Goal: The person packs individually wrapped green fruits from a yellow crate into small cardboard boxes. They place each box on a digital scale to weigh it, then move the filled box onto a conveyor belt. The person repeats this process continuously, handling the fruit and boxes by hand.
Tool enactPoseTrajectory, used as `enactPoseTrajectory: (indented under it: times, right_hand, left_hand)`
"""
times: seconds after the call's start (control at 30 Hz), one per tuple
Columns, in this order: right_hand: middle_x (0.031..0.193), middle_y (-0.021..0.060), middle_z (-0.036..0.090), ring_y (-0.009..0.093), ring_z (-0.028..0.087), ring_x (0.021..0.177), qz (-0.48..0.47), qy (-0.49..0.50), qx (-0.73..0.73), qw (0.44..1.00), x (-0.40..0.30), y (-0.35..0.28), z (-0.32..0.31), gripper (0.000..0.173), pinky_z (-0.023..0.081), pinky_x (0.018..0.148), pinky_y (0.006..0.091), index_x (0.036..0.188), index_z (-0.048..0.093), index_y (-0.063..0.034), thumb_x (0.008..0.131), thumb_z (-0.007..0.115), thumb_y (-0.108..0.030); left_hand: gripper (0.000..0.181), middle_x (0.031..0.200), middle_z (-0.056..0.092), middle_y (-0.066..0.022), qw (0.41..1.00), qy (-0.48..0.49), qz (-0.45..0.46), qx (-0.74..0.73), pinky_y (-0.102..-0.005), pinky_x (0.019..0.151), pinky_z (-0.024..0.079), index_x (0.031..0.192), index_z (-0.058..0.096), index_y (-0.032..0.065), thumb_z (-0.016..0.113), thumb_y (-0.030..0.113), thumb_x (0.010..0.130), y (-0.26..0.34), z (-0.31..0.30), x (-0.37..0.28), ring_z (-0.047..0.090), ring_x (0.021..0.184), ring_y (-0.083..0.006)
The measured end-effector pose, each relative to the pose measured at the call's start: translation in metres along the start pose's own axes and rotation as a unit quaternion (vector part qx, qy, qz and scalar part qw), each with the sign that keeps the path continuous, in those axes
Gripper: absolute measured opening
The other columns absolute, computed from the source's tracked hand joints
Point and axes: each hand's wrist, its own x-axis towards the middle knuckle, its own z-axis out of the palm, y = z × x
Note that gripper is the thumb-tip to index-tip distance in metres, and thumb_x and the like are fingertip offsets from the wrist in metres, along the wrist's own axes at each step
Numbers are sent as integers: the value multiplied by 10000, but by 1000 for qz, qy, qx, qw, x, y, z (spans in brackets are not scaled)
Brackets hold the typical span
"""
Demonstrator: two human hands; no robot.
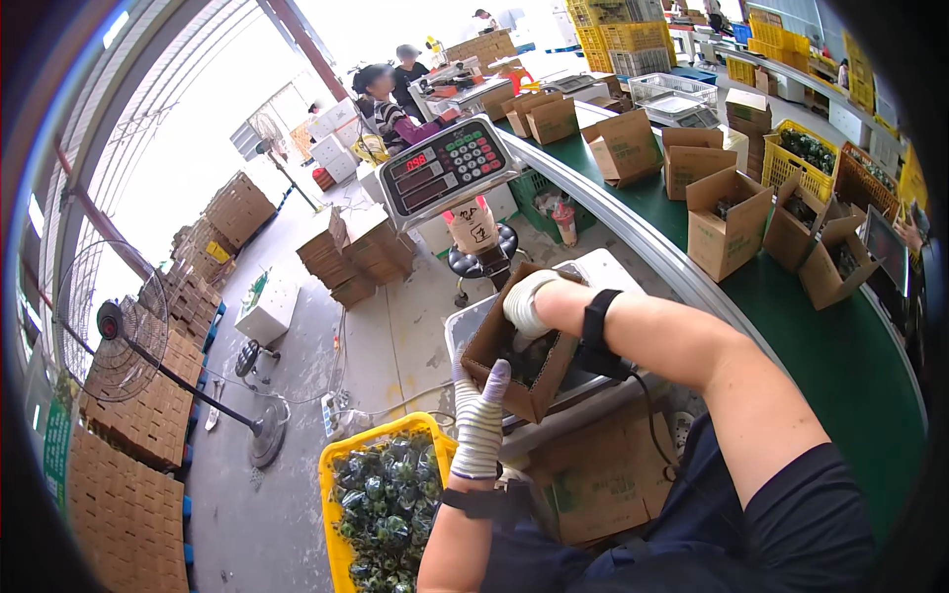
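An open cardboard box rests tilted on the platform of a weighing scale. My left hand, in a striped knitted glove, grips the box's near left wall, thumb at the rim. My right hand, gloved too, reaches into the box; its fingertips are down inside by dark, plastic-wrapped contents, and whether they hold anything is hidden. Beyond the box stands the scale's display with red lit digits. At my lower left is a yellow crate full of dark green produce in clear wrap.
A green conveyor belt with a metal edge curves along the right, carrying several open cardboard boxes. Flattened cartons, a stool, a pedestal fan and power cords lie to the left. Two people are beyond the scale.
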Motion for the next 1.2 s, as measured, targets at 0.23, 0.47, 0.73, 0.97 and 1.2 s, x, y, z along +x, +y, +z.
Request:
enactPoseTrajectory:
  times: [0.23, 0.47, 0.73, 0.97, 1.2]
  right_hand:
    - [928, 100, 715, 297, 671, 861, -175, -51, -19, 983, 22, -11, 16, 327, 513, 785, 386, 1089, 688, -58, 841, 608, -256]
    - [1071, 129, 660, 124, 641, 872, -52, 251, 523, 813, -52, 113, 53, 343, 546, 695, 273, 1213, 588, -64, 883, 630, -145]
    - [1452, 205, 398, 313, 338, 1379, 20, 257, 454, 853, -25, 81, 154, 1019, 281, 1123, 367, 1489, 258, -19, 735, 805, -433]
    - [1446, 125, 424, 219, 373, 1348, -49, 271, 724, 633, -26, 70, 178, 870, 299, 1100, 317, 1476, 303, -20, 769, 798, -122]
    - [1307, 47, 518, 171, 447, 1246, -109, 264, 802, 524, -53, 70, 194, 763, 316, 1080, 328, 1428, 404, -85, 752, 754, -140]
  left_hand:
    - [910, 1254, 512, -157, 958, 143, -33, 247, -377, 973, 455, 1361, 348, 42, 864, 153, 619, -47, -24, 32, 525, 1137, -269]
    - [916, 1273, 494, -117, 990, -15, 59, 129, -351, 1006, 425, 1433, 289, 98, 783, 21, 666, -37, -18, 19, 495, 1162, -239]
    - [783, 1275, 494, -75, 996, -82, -18, -14, -334, 998, 430, 1454, 293, 152, 701, 56, 792, -35, -14, 14, 497, 1152, -202]
    - [792, 1254, 480, -55, 984, -90, -154, -29, -313, 947, 439, 1479, 224, 146, 679, 301, 850, -64, -50, -1, 489, 1125, -185]
    - [937, 1317, 482, -79, 985, -59, -117, -112, -362, 1007, 434, 1447, 348, 72, 801, 218, 640, -47, 4, -10, 505, 1182, -231]
